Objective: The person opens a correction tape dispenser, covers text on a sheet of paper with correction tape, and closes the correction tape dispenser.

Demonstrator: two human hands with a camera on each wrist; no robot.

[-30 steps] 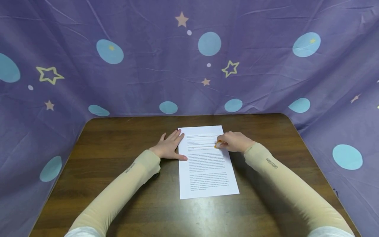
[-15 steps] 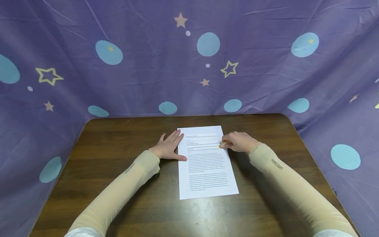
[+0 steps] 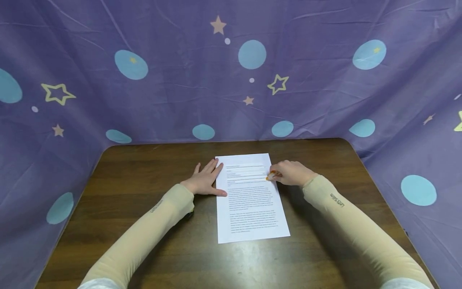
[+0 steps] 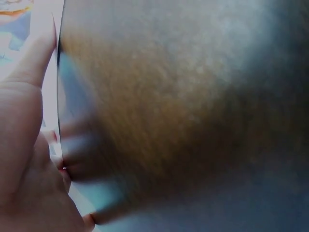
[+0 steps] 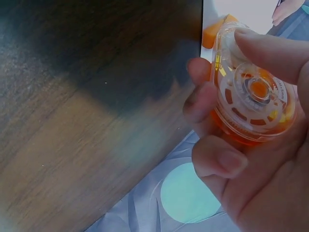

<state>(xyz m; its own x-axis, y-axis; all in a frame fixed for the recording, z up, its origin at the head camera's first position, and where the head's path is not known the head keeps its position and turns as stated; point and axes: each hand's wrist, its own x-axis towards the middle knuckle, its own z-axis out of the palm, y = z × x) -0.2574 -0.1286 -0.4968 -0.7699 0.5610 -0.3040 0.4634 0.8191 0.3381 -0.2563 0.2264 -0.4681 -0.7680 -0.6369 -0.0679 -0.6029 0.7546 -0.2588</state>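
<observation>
A printed sheet of paper (image 3: 249,212) lies flat on the table, its upper lines crossed by whiter strips. My left hand (image 3: 205,180) rests on its left edge with fingers spread, the thumb on the paper. In the left wrist view the left hand (image 4: 24,135) shows at the far left beside the paper's edge. My right hand (image 3: 294,172), at the sheet's right edge, grips a correction tape (image 3: 273,175) with its tip low at the paper. The right wrist view shows this clear and orange correction tape (image 5: 253,92) between thumb and curled fingers.
The brown wooden table (image 3: 144,241) reaches back to a purple curtain (image 3: 173,60) with stars and blue dots. That curtain also hangs along both sides. Light-coloured sleeves cover both forearms.
The right hand has moved slightly right with the correction tape, from inside the text to the sheet's right edge, then stayed there. The left hand and the paper hold still.
</observation>
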